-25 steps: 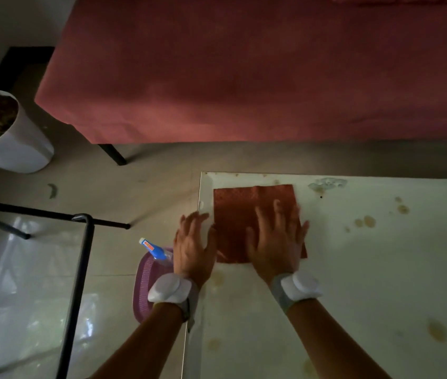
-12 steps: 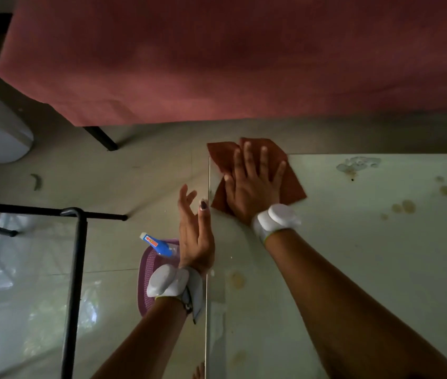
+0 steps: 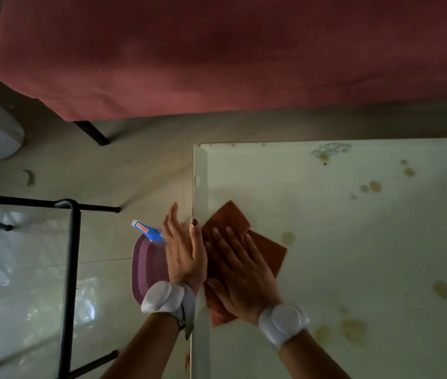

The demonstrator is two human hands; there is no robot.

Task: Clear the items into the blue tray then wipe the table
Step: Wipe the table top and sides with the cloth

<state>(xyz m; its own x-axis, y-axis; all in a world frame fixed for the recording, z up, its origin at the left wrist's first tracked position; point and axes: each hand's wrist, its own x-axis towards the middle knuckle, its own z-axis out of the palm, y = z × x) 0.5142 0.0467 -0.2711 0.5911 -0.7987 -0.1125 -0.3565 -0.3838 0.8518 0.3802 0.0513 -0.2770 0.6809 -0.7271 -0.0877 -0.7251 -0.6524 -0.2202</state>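
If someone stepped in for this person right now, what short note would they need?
Right hand: fingers flat, pressing the brown cloth onto the white table near its left edge.
Left hand: open, holding nothing, at the table's left edge.
Done: no loose items show on the visible tabletop; the blue tray is not in view.
Left: brown stains remain across the right and near parts; wipe those.
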